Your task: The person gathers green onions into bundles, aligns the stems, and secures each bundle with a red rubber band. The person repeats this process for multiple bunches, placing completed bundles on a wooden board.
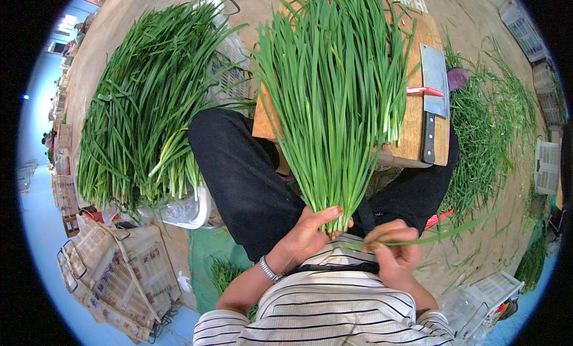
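Observation:
My left hand (pixel 313 228) is closed around the pale stem ends of a bunch of Chinese chives (pixel 329 122), whose leaves fan out away from me over a wooden board (pixel 414 135). To its right, my right hand (pixel 396 247) pinches a single loose green leaf (pixel 441 235) between thumb and fingers. A smaller bundle of chives (pixel 393 122) lies on the board beside the big bunch. Near the board's right edge lies a cleaver (pixel 433 82) with a black handle, its blade crossed by a red printed tie strip (pixel 424 90).
A large heap of chives (pixel 138 104) fills a white plastic crate (pixel 203 207) at my left. Loose chive scraps (pixel 479 144) cover the floor on the right. Stacked crates (pixel 121 274) stand at lower left, another crate (pixel 492 292) at lower right. Several people are far off at left.

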Motion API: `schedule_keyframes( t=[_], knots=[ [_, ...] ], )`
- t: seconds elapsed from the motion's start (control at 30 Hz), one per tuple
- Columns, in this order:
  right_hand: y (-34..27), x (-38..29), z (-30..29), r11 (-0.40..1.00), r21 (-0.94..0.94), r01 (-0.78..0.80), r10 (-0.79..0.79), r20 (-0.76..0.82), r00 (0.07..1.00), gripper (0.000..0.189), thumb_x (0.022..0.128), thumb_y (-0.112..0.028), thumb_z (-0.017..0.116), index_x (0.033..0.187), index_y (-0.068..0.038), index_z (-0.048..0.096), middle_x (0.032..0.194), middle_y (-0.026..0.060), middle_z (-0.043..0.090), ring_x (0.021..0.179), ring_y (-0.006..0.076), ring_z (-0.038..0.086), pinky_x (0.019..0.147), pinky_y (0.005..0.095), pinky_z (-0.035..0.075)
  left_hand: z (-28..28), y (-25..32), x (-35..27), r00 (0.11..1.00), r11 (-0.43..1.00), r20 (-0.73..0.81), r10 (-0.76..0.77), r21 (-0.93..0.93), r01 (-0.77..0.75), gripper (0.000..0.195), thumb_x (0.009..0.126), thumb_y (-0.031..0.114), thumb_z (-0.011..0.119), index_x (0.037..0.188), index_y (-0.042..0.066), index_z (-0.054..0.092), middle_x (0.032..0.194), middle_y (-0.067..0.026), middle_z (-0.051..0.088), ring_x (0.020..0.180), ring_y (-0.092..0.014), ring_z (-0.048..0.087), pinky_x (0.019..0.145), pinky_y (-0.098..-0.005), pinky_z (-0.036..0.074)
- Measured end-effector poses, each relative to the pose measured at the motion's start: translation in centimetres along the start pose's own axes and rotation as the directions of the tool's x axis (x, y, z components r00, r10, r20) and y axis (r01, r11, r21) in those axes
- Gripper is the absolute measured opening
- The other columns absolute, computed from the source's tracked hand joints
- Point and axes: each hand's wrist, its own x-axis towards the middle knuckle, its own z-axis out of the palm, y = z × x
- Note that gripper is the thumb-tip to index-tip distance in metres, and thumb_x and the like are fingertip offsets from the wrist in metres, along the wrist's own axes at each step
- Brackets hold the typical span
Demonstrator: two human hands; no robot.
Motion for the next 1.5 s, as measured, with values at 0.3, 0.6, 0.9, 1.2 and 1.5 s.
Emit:
schedule_keyframes(
  t=[0.3, 0.6, 0.9, 1.2, 1.5],
  knots=[
    [-1.2, 3.9, -3.2, 0.931, -0.026, -0.364, 0.344, -0.272, 0.899, 0.009, 0.086, -0.005, 0.057, 0.095, -0.003, 0.055, 0.074, 0.0031, 0.058, 0.060, 0.0087, 0.054, 0.051, 0.0218, 0.044, 0.7, 0.3, 0.0, 1.000, 0.999, 0.012, 0.027, 0.022, -0.028, 0.038, 0.084, 0.015, 0.063, 0.116, 0.001, 0.049, 0.099, -0.0126, 0.060, 0.083, -0.022, 0.061, 0.062, -0.0310, 0.046],
    [2.4, 13.5, 3.8, 0.842, -0.533, -0.089, 0.017, -0.138, 0.990, 0.014, 0.080, -0.010, 0.067, 0.086, 0.000, 0.060, 0.069, 0.0001, 0.059, 0.059, 0.0049, 0.049, 0.055, 0.0209, 0.041, 0.3, 0.3, 0.0, 1.000, 0.999, 0.002, 0.002, 0.040, -0.002, 0.034, 0.087, 0.012, 0.061, 0.118, 0.004, 0.049, 0.101, -0.0097, 0.062, 0.089, -0.021, 0.063, 0.071, -0.0303, 0.049],
    [3.8, 14.8, 3.9, 0.972, -0.183, -0.147, 0.100, -0.240, 0.966, 0.013, 0.083, -0.012, 0.064, 0.081, 0.000, 0.061, 0.063, 0.0009, 0.058, 0.057, 0.0065, 0.051, 0.054, 0.0243, 0.043, 0.2, 0.3, 0.2, 0.999, 0.999, -0.005, -0.034, 0.041, 0.034, 0.042, 0.086, 0.012, 0.063, 0.122, 0.001, 0.045, 0.103, -0.0139, 0.061, 0.090, -0.025, 0.063, 0.078, -0.0351, 0.052],
    [2.2, 14.5, 2.7, 0.962, 0.081, -0.259, 0.270, -0.174, 0.947, 0.011, 0.089, -0.014, 0.057, 0.088, -0.004, 0.059, 0.074, -0.0008, 0.058, 0.054, 0.0028, 0.044, 0.048, 0.0191, 0.037, 0.2, 0.3, 0.1, 0.999, 0.999, 0.004, -0.032, 0.021, 0.032, 0.043, 0.085, 0.013, 0.065, 0.121, 0.001, 0.046, 0.102, -0.0119, 0.061, 0.089, -0.023, 0.063, 0.078, -0.0348, 0.053],
    [1.7, 15.3, 3.0, 0.939, 0.080, -0.333, 0.343, -0.205, 0.917, 0.018, 0.089, -0.021, 0.059, 0.089, -0.004, 0.060, 0.069, 0.0007, 0.058, 0.047, 0.0027, 0.041, 0.043, 0.0182, 0.030, 0.3, 0.4, 0.1, 0.999, 0.999, 0.028, -0.020, 0.044, 0.019, 0.043, 0.085, 0.016, 0.066, 0.121, 0.003, 0.047, 0.101, -0.0107, 0.062, 0.088, -0.022, 0.063, 0.074, -0.0313, 0.051]
  ],
)
